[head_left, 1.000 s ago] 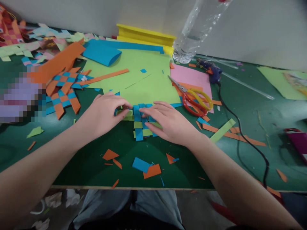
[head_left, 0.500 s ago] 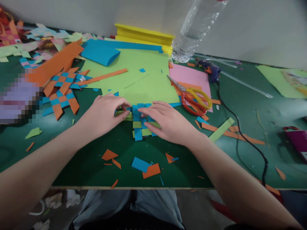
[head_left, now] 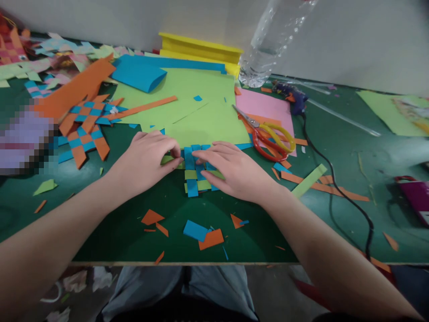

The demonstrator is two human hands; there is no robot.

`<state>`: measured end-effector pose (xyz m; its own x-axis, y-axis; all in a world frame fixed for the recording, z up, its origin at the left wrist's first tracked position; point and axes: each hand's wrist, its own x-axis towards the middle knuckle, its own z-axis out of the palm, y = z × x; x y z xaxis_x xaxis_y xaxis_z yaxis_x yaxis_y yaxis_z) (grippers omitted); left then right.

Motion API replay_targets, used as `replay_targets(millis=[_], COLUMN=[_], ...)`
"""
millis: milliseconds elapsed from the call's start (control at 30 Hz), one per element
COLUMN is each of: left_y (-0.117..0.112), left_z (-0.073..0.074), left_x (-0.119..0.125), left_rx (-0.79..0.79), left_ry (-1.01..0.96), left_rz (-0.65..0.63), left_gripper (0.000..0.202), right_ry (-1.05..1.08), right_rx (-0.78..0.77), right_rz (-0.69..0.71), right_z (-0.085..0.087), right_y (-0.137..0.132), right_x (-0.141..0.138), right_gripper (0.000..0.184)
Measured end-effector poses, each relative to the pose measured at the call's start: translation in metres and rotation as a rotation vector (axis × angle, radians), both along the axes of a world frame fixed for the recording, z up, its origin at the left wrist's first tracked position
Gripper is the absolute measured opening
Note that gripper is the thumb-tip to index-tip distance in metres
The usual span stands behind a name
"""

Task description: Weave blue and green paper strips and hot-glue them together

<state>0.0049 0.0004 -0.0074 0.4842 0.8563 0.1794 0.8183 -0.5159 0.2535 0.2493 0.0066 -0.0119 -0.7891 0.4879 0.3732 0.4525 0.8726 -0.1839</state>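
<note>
A small weave of blue and green paper strips [head_left: 192, 187] lies on the green table in front of me. My left hand [head_left: 152, 154] is at its left side, thumb and forefinger pinched at the end of a green paper strip [head_left: 167, 159]. Over the right part of the weave rests my right hand [head_left: 231, 172], fingers stretched out and apart, with fingertips on the blue strips. That hand hides part of the weave's right side. Behind both hands lies a large light green sheet [head_left: 201, 107].
Red and yellow scissors [head_left: 271, 138] lie to the right on orange scraps and a pink sheet [head_left: 264, 103]. A glue gun [head_left: 295, 99] with a black cord, a plastic bottle [head_left: 259, 58], woven orange-blue pieces [head_left: 85, 129] and a blurred-out object [head_left: 27, 138] stand around. Scraps [head_left: 211, 239] lie near the front edge.
The thumb and forefinger of my left hand have closed together at the green strip's end. My right hand stays in place on the weave.
</note>
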Motion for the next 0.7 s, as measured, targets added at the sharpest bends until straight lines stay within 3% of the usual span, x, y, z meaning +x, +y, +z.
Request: replay_targets(millis=[300, 567, 700], left_y=[-0.0006, -0.0035, -0.0038], left_z=[0.0025, 0.0057, 0.0058], left_x=[0.0018, 0.0033, 0.0036], left_rx=[-0.014, -0.007, -0.018], left_ry=[0.022, -0.058, -0.085], left_rz=[-0.003, 0.011, -0.007], left_gripper=[0.02, 0.041, 0.038], right_ry=[-0.016, -0.006, 0.002], right_rx=[-0.063, -0.065, -0.086], right_rz=[-0.021, -0.014, -0.013], right_z=[-0.0009, -0.0011, -0.0012], right_y=[-0.0004, 0.0, 0.0001], right_x=[0.0017, 0.0004, 0.001], right_gripper=[0.034, 0.034, 0.034])
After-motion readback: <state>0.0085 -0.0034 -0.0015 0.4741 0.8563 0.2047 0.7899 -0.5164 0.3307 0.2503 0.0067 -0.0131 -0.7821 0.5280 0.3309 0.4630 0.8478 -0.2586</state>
